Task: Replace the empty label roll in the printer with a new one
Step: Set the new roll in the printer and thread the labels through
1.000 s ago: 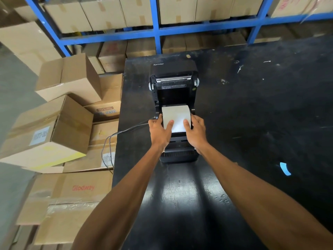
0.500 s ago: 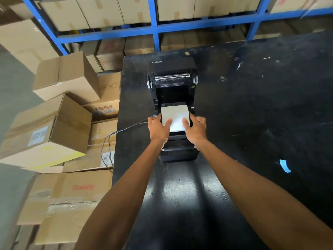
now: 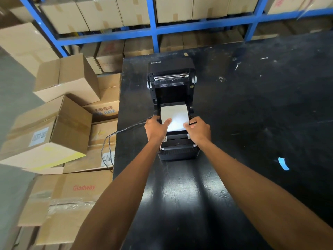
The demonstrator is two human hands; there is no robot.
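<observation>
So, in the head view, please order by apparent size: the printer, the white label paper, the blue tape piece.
1. printer
2. white label paper, partly covered by thumbs
3. blue tape piece

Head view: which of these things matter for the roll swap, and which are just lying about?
In the job:
- printer, lid open
- label roll, in its bay
- left hand and right hand, thumbs on the paper

Lying about:
- cardboard boxes
- blue tape scrap
- blue shelving
- cable, off the table edge
</observation>
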